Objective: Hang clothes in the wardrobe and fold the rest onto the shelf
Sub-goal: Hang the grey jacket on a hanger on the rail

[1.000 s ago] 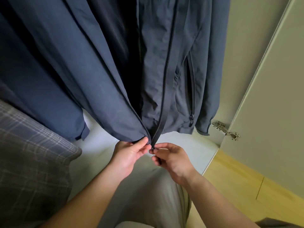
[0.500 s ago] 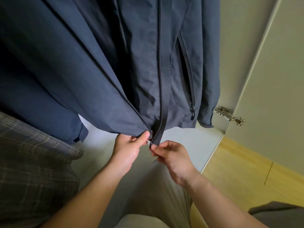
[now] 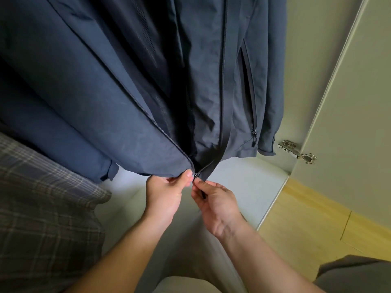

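A dark navy jacket [image 3: 131,85] hangs inside the wardrobe, its front unzipped and spread apart. My left hand [image 3: 167,193] pinches the bottom hem of the left front panel. My right hand [image 3: 215,199] pinches the small zipper slider [image 3: 195,175] at the foot of the right front panel, where the two zipper ends meet. The jacket's top and its hanger are out of view.
A grey plaid garment [image 3: 46,208] lies at the left on the white wardrobe floor [image 3: 249,182]. The open wardrobe door [image 3: 351,106] with a metal hinge [image 3: 296,151] stands at the right over the wooden floor [image 3: 306,220]. Another grey cloth [image 3: 355,273] shows at the bottom right.
The view has shifted so the jacket sits more to the right. Both hands stay at the zipper's bottom end, fingers drawn closer to the slider.
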`<action>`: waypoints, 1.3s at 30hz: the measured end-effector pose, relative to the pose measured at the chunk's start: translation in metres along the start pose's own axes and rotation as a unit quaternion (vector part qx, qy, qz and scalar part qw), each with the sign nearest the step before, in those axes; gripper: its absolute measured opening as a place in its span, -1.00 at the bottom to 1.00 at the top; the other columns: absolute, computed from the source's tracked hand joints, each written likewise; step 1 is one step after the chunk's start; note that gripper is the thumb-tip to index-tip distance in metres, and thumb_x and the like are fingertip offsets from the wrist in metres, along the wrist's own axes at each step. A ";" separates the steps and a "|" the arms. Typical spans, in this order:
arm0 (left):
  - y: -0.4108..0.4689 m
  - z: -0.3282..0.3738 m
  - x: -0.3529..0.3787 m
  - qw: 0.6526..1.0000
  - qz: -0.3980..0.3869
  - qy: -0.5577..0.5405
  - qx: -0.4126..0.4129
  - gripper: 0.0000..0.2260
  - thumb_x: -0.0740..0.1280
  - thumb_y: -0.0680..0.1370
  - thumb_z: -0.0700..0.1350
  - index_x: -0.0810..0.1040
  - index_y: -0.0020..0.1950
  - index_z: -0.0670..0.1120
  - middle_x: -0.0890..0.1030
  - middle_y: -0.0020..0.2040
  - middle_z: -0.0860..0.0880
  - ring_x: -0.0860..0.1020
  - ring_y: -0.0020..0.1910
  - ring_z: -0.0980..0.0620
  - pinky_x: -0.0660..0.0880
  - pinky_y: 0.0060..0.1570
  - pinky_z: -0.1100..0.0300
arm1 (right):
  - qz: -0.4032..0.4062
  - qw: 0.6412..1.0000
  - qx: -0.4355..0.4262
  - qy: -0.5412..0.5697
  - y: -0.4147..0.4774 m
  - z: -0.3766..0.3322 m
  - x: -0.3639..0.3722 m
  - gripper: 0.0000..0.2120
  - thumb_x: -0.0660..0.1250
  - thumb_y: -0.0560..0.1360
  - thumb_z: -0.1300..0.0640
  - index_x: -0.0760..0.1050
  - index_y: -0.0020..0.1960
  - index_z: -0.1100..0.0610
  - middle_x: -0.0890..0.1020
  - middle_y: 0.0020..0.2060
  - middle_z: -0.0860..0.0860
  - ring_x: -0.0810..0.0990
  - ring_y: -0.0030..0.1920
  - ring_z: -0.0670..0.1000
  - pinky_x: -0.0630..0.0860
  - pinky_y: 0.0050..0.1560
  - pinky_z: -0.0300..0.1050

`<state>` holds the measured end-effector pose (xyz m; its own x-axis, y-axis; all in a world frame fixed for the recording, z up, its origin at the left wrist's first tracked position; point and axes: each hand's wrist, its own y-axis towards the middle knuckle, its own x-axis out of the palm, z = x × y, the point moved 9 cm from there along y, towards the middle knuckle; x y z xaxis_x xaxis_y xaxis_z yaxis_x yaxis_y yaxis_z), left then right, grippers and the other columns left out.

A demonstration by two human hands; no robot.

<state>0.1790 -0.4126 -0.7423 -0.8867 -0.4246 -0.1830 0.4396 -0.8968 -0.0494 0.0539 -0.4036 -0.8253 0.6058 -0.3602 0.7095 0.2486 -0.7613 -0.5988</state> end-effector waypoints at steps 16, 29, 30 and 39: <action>-0.001 0.003 -0.007 0.996 0.027 0.077 0.024 -0.88 0.52 0.48 -0.25 0.70 -0.21 -0.06 0.74 -0.22 0.02 0.72 -0.13 -0.01 0.63 0.07 -0.11 | -0.001 1.000 -0.014 -0.026 -0.006 -0.006 0.012 -0.83 0.46 0.48 0.38 0.48 -0.05 0.25 0.60 -0.38 0.08 0.61 -0.35 -0.04 0.62 -0.06 -0.13; 0.000 0.002 -0.016 0.997 0.076 0.027 0.022 -0.94 0.53 0.47 -0.26 0.69 -0.17 -0.15 0.73 -0.22 0.00 0.71 -0.15 -0.03 0.61 0.00 0.04 | 0.039 0.995 -0.031 -0.087 -0.008 -0.004 0.011 -0.87 0.48 0.48 0.34 0.53 -0.06 0.29 0.61 -0.33 0.12 0.59 -0.32 0.01 0.65 -0.03 -0.11; 0.000 0.002 -0.016 0.996 0.075 0.029 0.023 -0.93 0.54 0.46 -0.26 0.68 -0.18 -0.14 0.73 -0.23 0.00 0.71 -0.16 -0.02 0.61 -0.02 0.05 | 0.040 0.995 -0.030 -0.086 -0.008 -0.004 0.011 -0.87 0.48 0.48 0.34 0.53 -0.06 0.29 0.61 -0.33 0.12 0.59 -0.32 0.01 0.65 -0.04 -0.12; 0.004 0.005 -0.014 0.995 0.043 0.078 0.045 -0.90 0.55 0.46 -0.23 0.66 -0.21 -0.17 0.72 -0.27 0.06 0.65 -0.28 0.19 0.51 -0.23 0.32 | 0.040 0.996 -0.026 -0.070 -0.007 -0.006 0.014 -0.86 0.48 0.47 0.35 0.52 -0.07 0.27 0.59 -0.36 0.10 0.58 -0.36 -0.02 0.64 -0.09 -0.15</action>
<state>0.1926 -0.4107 -0.7345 -0.8101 -0.4820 -0.3338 0.4922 -0.8684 0.0595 0.0559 -0.4063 -0.8090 0.7226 -0.3446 0.5992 0.1575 -0.7619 -0.6282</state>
